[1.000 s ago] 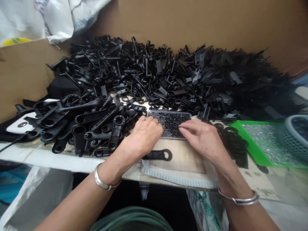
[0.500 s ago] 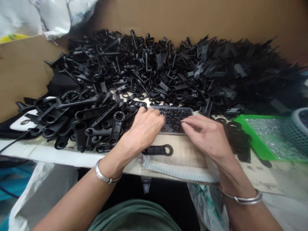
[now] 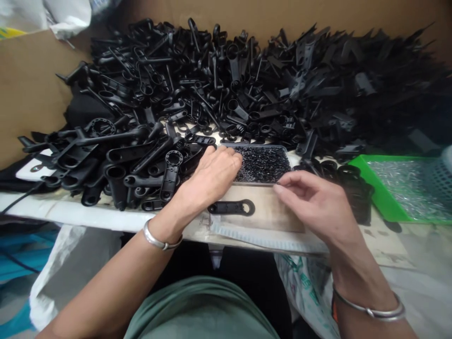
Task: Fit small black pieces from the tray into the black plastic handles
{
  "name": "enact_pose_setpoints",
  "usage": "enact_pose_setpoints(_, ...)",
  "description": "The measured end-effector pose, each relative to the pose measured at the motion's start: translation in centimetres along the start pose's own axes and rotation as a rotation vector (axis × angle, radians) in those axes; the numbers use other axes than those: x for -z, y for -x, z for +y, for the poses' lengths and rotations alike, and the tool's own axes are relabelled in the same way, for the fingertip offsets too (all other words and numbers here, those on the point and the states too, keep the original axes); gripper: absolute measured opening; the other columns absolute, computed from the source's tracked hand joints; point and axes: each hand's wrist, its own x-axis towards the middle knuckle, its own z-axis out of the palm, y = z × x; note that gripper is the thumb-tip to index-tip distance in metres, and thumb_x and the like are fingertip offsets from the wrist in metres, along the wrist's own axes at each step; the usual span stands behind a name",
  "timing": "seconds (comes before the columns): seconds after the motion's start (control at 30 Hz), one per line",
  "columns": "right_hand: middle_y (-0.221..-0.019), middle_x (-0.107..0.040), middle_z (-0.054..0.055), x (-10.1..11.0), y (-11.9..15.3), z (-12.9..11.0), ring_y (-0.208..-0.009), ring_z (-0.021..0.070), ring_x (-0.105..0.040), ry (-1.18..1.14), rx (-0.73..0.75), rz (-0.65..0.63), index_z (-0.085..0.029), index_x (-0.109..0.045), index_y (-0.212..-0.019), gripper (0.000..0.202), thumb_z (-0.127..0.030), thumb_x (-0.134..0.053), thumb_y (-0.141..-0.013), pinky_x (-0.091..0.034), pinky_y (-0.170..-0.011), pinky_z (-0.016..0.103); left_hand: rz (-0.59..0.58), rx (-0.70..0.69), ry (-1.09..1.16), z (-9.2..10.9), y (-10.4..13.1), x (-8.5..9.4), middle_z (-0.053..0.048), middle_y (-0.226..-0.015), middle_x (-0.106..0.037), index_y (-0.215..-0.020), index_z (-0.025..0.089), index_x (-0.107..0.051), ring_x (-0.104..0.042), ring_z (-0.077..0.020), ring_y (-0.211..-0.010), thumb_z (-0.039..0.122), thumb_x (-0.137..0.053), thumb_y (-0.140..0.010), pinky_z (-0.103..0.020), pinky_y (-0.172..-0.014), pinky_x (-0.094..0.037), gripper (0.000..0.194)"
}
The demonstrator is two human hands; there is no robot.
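Observation:
A shallow clear box (image 3: 254,184) holds many tiny dark pieces that look like screws (image 3: 264,162). Over its left end is my left hand (image 3: 217,172), fingers curled together and pointing down; their tips are out of sight. My right hand (image 3: 310,197) is at the box's lower right corner, thumb and forefinger pinched. Whatever is in that pinch is too small to make out. Just below the box, a black plastic arm with a ring end (image 3: 231,207) lies flat on the board, near my left wrist.
Black ring-ended parts (image 3: 120,160) lie heaped at the left. A large pile of black plastic parts (image 3: 219,84) fills the back, against a cardboard wall (image 3: 243,14). A green tray (image 3: 383,197) of clear small pieces and a blue-grey basket (image 3: 439,174) stand at the right.
My right hand has drawn back from over the small pieces to the box's lower right corner, still pinched. My left hand stays over the box's left end. The view has tilted down slightly.

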Motion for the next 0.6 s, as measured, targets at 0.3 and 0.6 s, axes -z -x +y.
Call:
enact_pose_setpoints(0.3, -0.058, -0.064, -0.002, -0.6, 1.4, -1.3, -0.048, 0.0114, -0.058, -0.133, -0.139, -0.053, -0.019, -0.070, -0.089, 0.014, -0.030, -0.063, -0.083, -0.049, -0.047, 0.022, 0.131, 0.084, 0.166, 0.2, 0.1, -0.2, -0.004, -0.079, -0.054, -0.084, 0.014, -0.052, -0.044, -0.0145, -0.066, -0.002, -0.034, -0.079, -0.029, -0.063, -0.036, 0.024)
enact_pose_setpoints(0.6, -0.063, -0.065, 0.000, -2.4, 1.3, -2.4, -0.054, 0.0118, -0.059, -0.622, -0.207, -0.065, -0.019, -0.073, -0.092, 0.015, -0.027, -0.070, -0.080, -0.051, -0.052, 0.025, 0.205, 0.217, 0.827, 2.4, 2.3, 2.0, 0.002, -0.072, -0.057, -0.080, 0.016, -0.056, -0.050, -0.0104, -0.065, 0.013, -0.048, -0.088, -0.024, -0.061, -0.039, 0.011)
